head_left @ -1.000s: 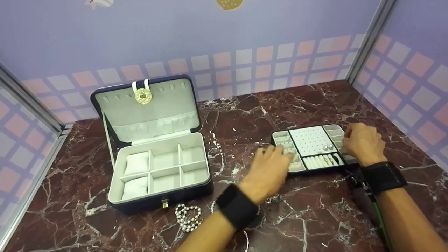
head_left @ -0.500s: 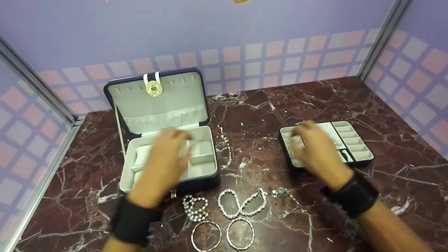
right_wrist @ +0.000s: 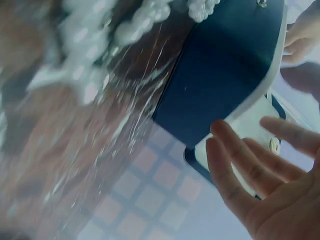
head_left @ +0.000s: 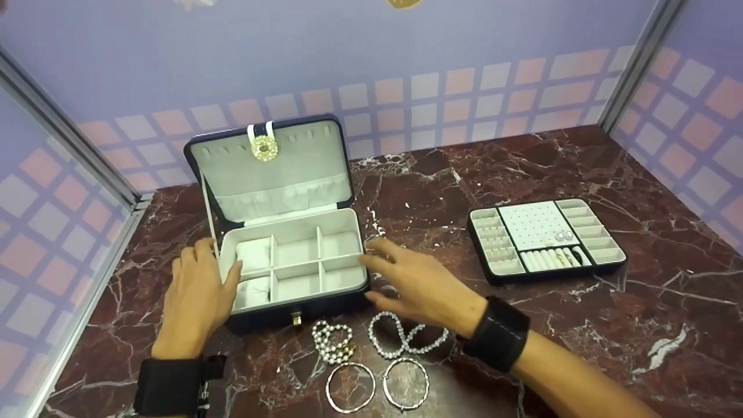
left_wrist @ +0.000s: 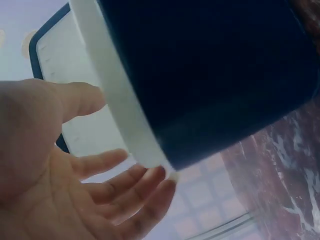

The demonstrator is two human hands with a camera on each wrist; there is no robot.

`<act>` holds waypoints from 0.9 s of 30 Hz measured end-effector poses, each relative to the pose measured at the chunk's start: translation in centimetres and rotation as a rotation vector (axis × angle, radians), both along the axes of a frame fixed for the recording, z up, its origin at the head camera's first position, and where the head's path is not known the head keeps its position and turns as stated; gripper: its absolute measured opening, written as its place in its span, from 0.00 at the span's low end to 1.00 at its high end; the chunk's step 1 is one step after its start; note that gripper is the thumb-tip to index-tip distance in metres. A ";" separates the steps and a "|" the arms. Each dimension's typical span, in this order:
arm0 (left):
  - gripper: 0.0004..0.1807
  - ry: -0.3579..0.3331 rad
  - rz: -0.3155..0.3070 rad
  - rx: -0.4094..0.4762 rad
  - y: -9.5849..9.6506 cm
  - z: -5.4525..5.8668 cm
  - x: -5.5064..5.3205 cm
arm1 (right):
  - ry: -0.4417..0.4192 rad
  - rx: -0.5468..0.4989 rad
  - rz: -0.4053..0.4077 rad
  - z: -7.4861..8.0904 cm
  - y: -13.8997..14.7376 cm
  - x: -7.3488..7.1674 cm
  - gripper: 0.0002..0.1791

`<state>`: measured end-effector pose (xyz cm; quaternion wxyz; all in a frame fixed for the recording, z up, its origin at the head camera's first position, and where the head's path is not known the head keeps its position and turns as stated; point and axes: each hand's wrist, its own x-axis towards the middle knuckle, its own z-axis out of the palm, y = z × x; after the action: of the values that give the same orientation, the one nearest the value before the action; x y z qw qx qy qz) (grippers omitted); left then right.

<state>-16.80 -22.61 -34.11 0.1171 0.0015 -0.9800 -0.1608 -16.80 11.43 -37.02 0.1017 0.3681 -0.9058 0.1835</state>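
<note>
At either end of the box (head_left: 336,305), your left hand (head_left: 196,296) and right hand (head_left: 424,284) framed it, fingers (right_wrist: 245,160) apart, likely for steadying; the tray (head_left: 528,226) sat aside, presumably for access.

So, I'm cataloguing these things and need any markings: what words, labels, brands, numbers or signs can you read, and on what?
None: no readable text shows on the box, the tray, the wristbands or the wall, which bears only coloured blocks and cut-off shapes.
The clasp is too small to tell.
</note>
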 end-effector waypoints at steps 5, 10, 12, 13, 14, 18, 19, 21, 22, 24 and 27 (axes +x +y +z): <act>0.26 -0.164 0.010 0.021 -0.7 -0.1 0.1 | 0.076 0.000 0.082 -0.7 -0.8 -0.1 0.18; 0.15 -0.199 0.041 0.026 -0.8 -0.3 0.1 | 0.073 -0.034 0.102 -1.2 -1.1 -0.3 0.09; 0.13 -0.189 0.046 0.024 -0.6 -0.3 0.2 | 0.069 -0.047 0.104 -1.3 -1.1 -0.3 0.08; 0.13 -0.185 0.042 0.022 -0.5 -0.3 0.2 | 0.069 -0.052 0.103 -1.2 -1.1 -0.4 0.08; 0.13 -0.187 0.039 0.022 -0.4 -0.3 0.2 | 0.067 -0.058 0.101 -1.2 -1.0 -0.4 0.08; 0.12 -0.188 0.006 0.021 -0.1 -0.2 0.2 | 0.062 -0.057 0.083 -1.0 -0.7 -0.6 0.07; 0.12 -0.183 -0.004 0.018 0.0 -0.2 0.2 | 0.055 -0.056 0.078 -1.0 -0.6 -0.7 0.06; 0.12 -0.177 -0.018 0.012 0.2 -0.3 0.2 | 0.041 -0.048 0.070 -0.8 -0.3 -0.7 0.06; 0.12 -0.175 -0.024 0.010 0.3 -0.3 0.2 | 0.032 -0.045 0.068 -0.7 -0.2 -0.7 0.05; 0.12 -0.175 -0.032 0.009 0.6 -0.3 0.2 | 0.023 -0.034 0.057 -0.5 0.0 -0.6 0.05; 0.13 -0.169 -0.049 0.013 0.9 -0.4 0.1 | 0.020 -0.017 0.046 -0.1 0.4 -0.4 0.06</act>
<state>-16.70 -21.70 -34.51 0.0299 -0.0084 -0.9851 -0.1692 -17.18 11.86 -37.16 0.1098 0.3897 -0.8945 0.1896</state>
